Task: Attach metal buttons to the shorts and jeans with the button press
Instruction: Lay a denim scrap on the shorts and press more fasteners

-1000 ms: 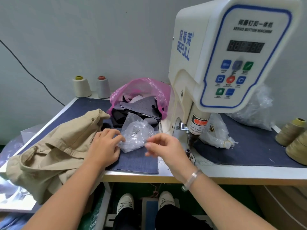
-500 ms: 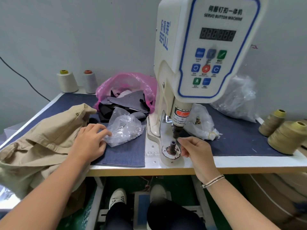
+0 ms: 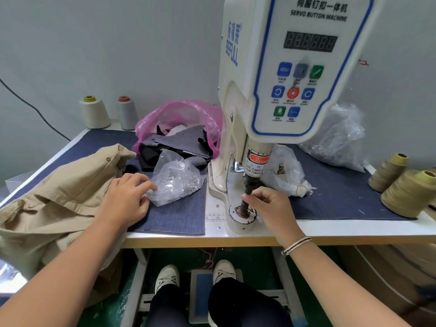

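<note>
The white button press (image 3: 278,67) stands mid-table. Its dark upper punch (image 3: 249,185) hangs just above the round lower die (image 3: 243,215). My right hand (image 3: 269,206) is beside the punch tip, thumb and forefinger pinched on a small metal button that the fingertips mostly hide. My left hand (image 3: 125,201) lies flat on the blue denim mat (image 3: 174,218). Its fingertips touch a clear bag of metal buttons (image 3: 177,182). Khaki shorts (image 3: 59,197) lie bunched at the left, under my left wrist, with one brass button (image 3: 108,159) showing.
A pink bag of fabric scraps (image 3: 179,119) sits behind the clear bag. A second small bag (image 3: 286,171) and crumpled plastic (image 3: 337,138) lie right of the press. Thread cones stand at the back left (image 3: 94,112) and far right (image 3: 408,194). A foot pedal (image 3: 203,291) sits below between my shoes.
My right hand moved from the clear bag over to the press and rose from the lower die to the punch tip. The left hand stayed by the bag. The view shifted left.
</note>
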Demonstrator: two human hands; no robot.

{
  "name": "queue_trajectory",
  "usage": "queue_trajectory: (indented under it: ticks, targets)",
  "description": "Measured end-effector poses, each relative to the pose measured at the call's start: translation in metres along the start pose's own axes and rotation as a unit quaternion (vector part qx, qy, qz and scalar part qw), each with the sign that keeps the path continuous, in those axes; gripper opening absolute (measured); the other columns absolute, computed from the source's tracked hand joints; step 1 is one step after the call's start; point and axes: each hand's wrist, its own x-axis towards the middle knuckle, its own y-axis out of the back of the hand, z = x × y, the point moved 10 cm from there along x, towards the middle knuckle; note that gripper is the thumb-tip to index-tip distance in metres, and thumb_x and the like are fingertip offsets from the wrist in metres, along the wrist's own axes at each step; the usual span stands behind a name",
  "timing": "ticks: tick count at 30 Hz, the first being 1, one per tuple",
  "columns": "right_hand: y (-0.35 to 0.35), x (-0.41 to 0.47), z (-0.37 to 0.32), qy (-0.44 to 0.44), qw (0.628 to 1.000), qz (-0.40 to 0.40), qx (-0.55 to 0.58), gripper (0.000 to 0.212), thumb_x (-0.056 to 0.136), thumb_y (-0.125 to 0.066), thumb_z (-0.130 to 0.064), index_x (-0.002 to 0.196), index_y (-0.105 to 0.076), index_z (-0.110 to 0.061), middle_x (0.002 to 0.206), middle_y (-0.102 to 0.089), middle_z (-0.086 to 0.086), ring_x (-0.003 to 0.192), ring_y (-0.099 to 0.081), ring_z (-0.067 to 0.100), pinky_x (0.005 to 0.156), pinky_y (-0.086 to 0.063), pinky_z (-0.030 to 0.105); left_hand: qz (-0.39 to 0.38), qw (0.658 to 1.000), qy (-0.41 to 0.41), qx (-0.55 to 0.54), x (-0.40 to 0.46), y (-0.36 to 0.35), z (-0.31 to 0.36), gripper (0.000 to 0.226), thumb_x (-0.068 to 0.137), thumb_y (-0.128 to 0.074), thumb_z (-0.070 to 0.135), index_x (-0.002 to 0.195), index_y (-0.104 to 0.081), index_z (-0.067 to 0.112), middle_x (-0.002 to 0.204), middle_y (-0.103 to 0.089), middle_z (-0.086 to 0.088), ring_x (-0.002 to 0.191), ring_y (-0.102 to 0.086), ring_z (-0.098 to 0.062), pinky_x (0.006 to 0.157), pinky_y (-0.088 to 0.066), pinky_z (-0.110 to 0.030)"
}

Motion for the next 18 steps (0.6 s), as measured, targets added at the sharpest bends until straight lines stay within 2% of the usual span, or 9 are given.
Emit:
queue_trajectory:
  ticks: [2,7,9,11,14,16,18]
  targets:
    - [0.002,0.001,-0.003,0.014,0.999,0.001,-0.03,0.023,0.081,-0.072,-0.013,0.064,-0.064,-0.026,0.056,-0.061,-0.017,0.055,-0.053,-0.005,0.056,-0.042,0.008,0.002,1.0,-0.002,-0.002,0.0,0.001,0.001,0.039,0.069,-0.037,0.023,0.085,-0.072,0.016,0.093,-0.066,-0.003,0.084,-0.061,-0.032,0.069,-0.041,-0.04]
    - [0.002,0.002,-0.014,0.073,0.994,-0.004,-0.085,0.029,0.08,-0.073,-0.01,0.065,-0.061,-0.031,0.063,-0.059,-0.011,0.06,-0.051,0.001,0.062,-0.044,0.013,-0.002,1.0,0.007,0.001,-0.001,0.001,0.0,0.029,0.064,-0.053,0.012,0.086,-0.073,0.015,0.094,-0.066,-0.004,0.084,-0.061,-0.033,0.069,-0.04,-0.04]
    - [0.0,0.0,-0.015,0.087,0.992,-0.015,-0.086,0.024,0.081,-0.072,-0.01,0.069,-0.065,-0.031,0.065,-0.06,-0.01,0.063,-0.052,0.003,0.065,-0.046,0.017,-0.002,1.0,0.006,0.0,0.0,0.001,0.0,0.029,0.064,-0.054,0.011,0.085,-0.072,0.015,0.093,-0.066,-0.004,0.084,-0.06,-0.033,0.069,-0.04,-0.039]
    - [0.001,-0.002,-0.013,0.092,0.993,-0.021,-0.07,0.016,0.084,-0.07,-0.011,0.077,-0.071,-0.026,0.064,-0.06,-0.012,0.064,-0.053,0.001,0.066,-0.045,0.016,-0.005,1.0,0.007,-0.001,0.0,0.001,0.0,0.029,0.064,-0.054,0.011,0.085,-0.072,0.016,0.093,-0.066,-0.004,0.084,-0.06,-0.033,0.069,-0.039,-0.039]
    - [0.011,-0.006,-0.012,0.091,0.994,-0.013,-0.053,0.021,0.087,-0.065,-0.013,0.084,-0.07,-0.033,0.066,-0.064,-0.017,0.067,-0.057,-0.001,0.068,-0.045,0.013,-0.009,1.0,0.007,0.0,0.0,0.001,0.0,0.029,0.064,-0.054,0.011,0.085,-0.072,0.016,0.094,-0.066,-0.004,0.084,-0.06,-0.033,0.07,-0.04,-0.039]
    - [0.029,-0.005,-0.015,0.095,0.993,0.021,-0.072,0.02,0.089,-0.063,-0.019,0.088,-0.067,-0.038,0.07,-0.066,-0.023,0.067,-0.059,-0.005,0.064,-0.045,0.008,-0.011,1.0,0.007,0.0,0.0,0.001,0.001,0.029,0.066,-0.051,0.013,0.085,-0.072,0.016,0.094,-0.066,-0.004,0.085,-0.061,-0.033,0.07,-0.04,-0.04]
    - [0.065,0.003,-0.02,0.1,0.985,0.111,-0.087,0.013,0.088,-0.063,-0.025,0.085,-0.069,-0.036,0.068,-0.065,-0.017,0.062,-0.056,-0.002,0.057,-0.041,0.008,-0.013,1.0,0.004,0.001,0.0,0.001,0.001,0.033,0.068,-0.044,0.018,0.085,-0.072,0.016,0.094,-0.065,-0.004,0.085,-0.061,-0.032,0.07,-0.04,-0.039]
